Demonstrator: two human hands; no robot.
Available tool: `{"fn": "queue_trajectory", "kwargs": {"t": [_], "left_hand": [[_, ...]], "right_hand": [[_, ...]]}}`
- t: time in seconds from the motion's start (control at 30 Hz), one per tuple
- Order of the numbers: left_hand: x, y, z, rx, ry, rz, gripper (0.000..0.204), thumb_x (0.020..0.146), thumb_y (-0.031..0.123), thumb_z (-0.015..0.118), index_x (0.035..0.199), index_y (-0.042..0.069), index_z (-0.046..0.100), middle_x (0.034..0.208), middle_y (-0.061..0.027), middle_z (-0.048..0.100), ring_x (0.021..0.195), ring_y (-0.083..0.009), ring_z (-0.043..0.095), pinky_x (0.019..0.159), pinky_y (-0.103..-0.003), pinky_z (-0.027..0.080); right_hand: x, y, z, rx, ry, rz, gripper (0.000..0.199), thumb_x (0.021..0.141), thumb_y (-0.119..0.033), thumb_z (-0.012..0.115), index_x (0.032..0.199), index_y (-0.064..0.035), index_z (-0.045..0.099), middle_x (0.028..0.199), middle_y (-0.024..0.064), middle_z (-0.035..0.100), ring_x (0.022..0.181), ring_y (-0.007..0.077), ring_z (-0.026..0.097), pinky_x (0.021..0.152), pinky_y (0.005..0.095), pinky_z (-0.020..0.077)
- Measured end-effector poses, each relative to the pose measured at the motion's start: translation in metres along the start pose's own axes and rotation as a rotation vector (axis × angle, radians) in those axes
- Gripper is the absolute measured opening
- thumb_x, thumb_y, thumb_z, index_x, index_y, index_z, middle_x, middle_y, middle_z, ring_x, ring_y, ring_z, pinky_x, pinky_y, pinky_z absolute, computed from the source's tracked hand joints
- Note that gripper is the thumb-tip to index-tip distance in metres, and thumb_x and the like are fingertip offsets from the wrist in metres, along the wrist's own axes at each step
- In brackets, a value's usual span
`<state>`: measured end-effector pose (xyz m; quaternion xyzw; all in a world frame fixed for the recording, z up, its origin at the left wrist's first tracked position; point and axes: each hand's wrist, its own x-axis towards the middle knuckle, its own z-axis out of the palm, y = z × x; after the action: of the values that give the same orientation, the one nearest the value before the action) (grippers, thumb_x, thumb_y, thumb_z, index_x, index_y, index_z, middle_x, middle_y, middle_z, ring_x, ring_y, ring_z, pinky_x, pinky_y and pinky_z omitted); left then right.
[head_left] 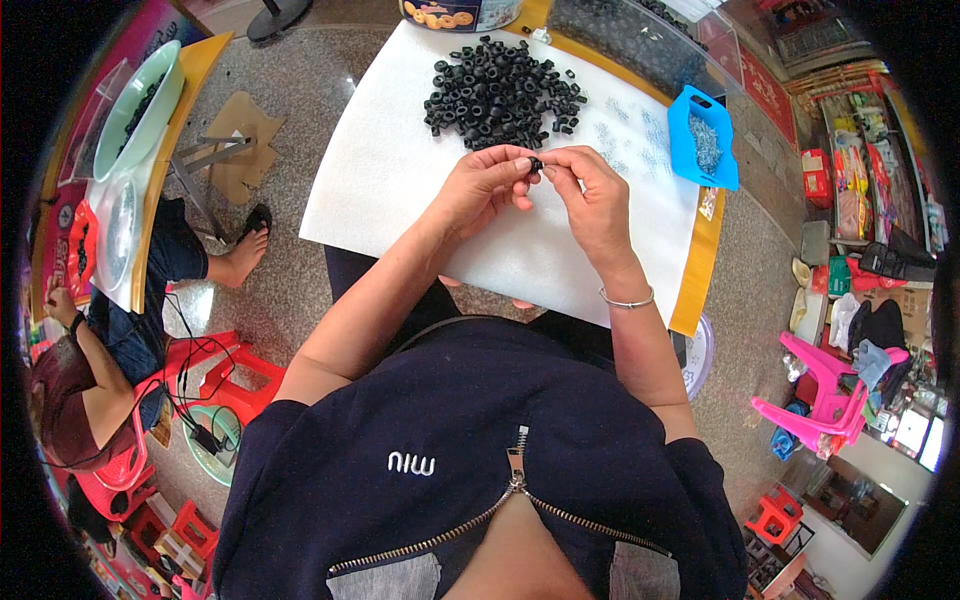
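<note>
My left hand (482,190) pinches a small black ring-like piece (535,165) between thumb and fingertips, over the white foam sheet (370,160). Close against it, the thumb and forefinger of my right hand (592,200) are pressed together at the piece. Whatever they grip is too small to make out. Just beyond both hands lies a heap of similar black pieces (495,95). Tiny silvery bits (625,135) are scattered to the right of the heap. More silvery bits (706,148) fill part of a blue tray (684,118) at the sheet's right edge.
A round tub (460,12) and a clear bin (640,45) with dark contents stand at the far edge. At left, a person (90,385) sits by another table with a pale green basin (140,110). A pink stool (825,390) stands on the right.
</note>
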<state>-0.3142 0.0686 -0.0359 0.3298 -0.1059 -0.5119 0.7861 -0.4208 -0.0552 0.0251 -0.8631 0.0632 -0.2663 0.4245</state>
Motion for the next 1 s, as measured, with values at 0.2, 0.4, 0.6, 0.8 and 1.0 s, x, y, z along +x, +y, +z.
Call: {"fn": "queue_trajectory", "kwargs": {"t": [0.2,0.4,0.6,0.8,1.0], "left_hand": [[-0.002,-0.001,0.003,0.036,0.034,0.003,0.019,0.09,0.01,0.058,0.103,-0.003,0.057,0.086,-0.0086,0.063,0.065,-0.0085,0.06,0.06,-0.023,0.055],[-0.002,-0.001,0.005,0.061,0.037,0.016,0.019,0.09,0.01,0.058,0.103,-0.003,0.057,0.085,-0.0085,0.063,0.065,-0.0086,0.059,0.06,-0.023,0.055],[-0.002,-0.005,0.006,0.113,0.052,0.045,0.018,0.09,0.008,0.057,0.104,-0.004,0.058,0.086,-0.0072,0.062,0.066,-0.0085,0.058,0.062,-0.024,0.055],[-0.003,-0.006,0.008,0.245,0.07,0.046,0.021,0.091,0.007,0.056,0.107,-0.005,0.057,0.089,-0.0087,0.063,0.068,-0.0109,0.059,0.066,-0.027,0.055],[-0.003,-0.007,0.008,0.207,0.045,0.049,0.025,0.09,0.01,0.057,0.109,-0.006,0.057,0.093,-0.0108,0.065,0.068,-0.0133,0.06,0.066,-0.028,0.054]], "right_hand": [[-0.001,0.002,0.0,-0.02,-0.018,-0.016,0.011,0.083,0.0,0.06,0.093,-0.0006,0.064,0.085,0.0092,0.063,0.072,0.0173,0.062,0.062,0.0264,0.0495],[-0.001,0.003,0.001,-0.093,-0.034,-0.099,0.013,0.081,0.001,0.059,0.094,-0.0003,0.062,0.085,0.0109,0.061,0.075,0.0234,0.061,0.065,0.0311,0.0499],[0.0,0.007,0.002,-0.333,-0.065,-0.333,0.019,0.074,0.002,0.058,0.092,-0.0019,0.058,0.085,0.012,0.057,0.08,0.0281,0.058,0.071,0.0365,0.0494],[-0.005,0.005,-0.001,-0.222,-0.072,-0.269,0.015,0.078,-0.001,0.058,0.093,-0.0015,0.058,0.086,0.0129,0.058,0.079,0.0281,0.058,0.069,0.0362,0.0488],[-0.009,0.012,-0.001,-0.111,-0.09,-0.133,0.011,0.082,-0.003,0.058,0.093,-0.0014,0.058,0.083,0.0126,0.059,0.077,0.0286,0.058,0.067,0.0365,0.0481]]}}
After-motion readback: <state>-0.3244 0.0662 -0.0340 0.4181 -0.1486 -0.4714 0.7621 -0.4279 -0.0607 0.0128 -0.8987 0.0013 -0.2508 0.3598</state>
